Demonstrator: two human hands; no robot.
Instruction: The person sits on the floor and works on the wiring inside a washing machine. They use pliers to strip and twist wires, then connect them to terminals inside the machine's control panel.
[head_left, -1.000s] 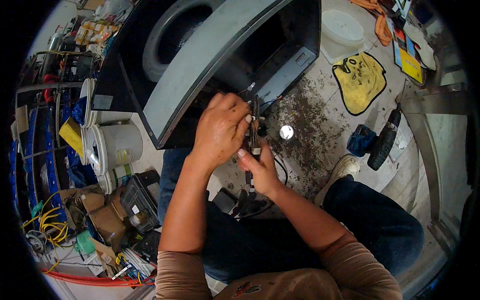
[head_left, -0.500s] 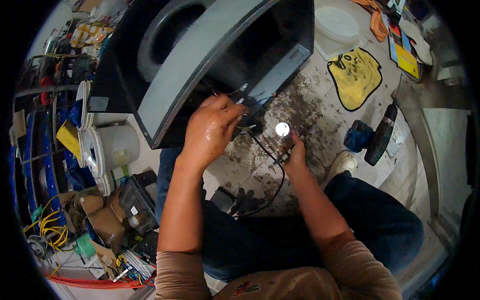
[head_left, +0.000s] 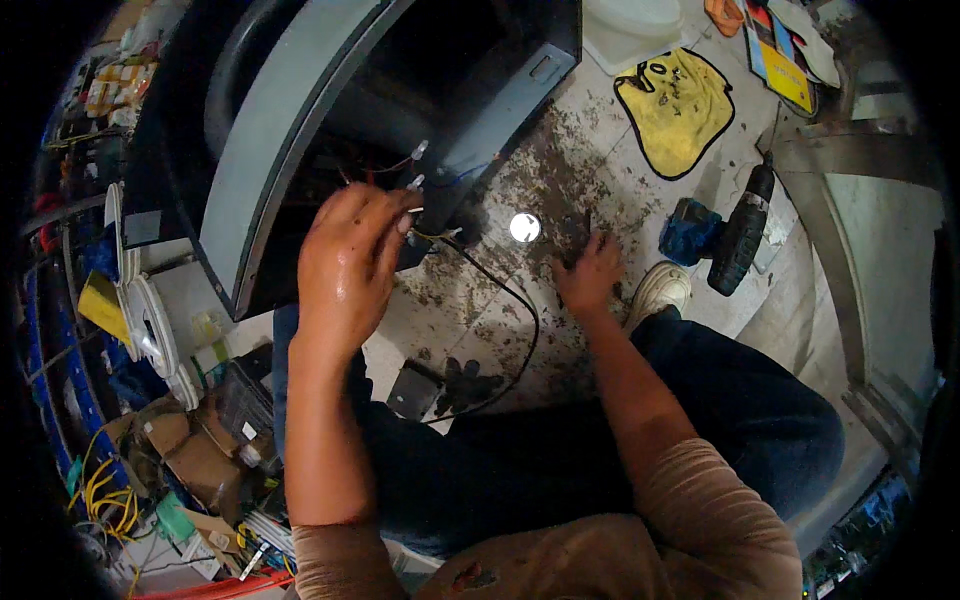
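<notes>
In the upper middle of the frame, the left hand (head_left: 350, 262) was raised at the open underside of a large dark appliance casing (head_left: 300, 130). Its fingertips were pinched together on thin wires (head_left: 418, 182) that came out of the casing and ended in small pale connectors. A black cable (head_left: 510, 310) looped down from the same spot across the stained, gritty floor (head_left: 560, 170) toward the person's lap.

The right hand (head_left: 588, 275), centre right, lay low on the floor with its fingers spread around a small dark tool or part; whether it was gripped or only touched could not be told. Just left of it lay a small round white disc (head_left: 524, 227).

The wires looked light, limp and thin, likely to kink or pull from their terminals if tugged. They seemed best taken close behind the connectors, on the insulation, rather than along the loose run. The casing looked heavy and stiff.

A cordless drill (head_left: 740, 235) with a blue base lay at right, and a yellow rag (head_left: 680, 105) sat above it.
</notes>
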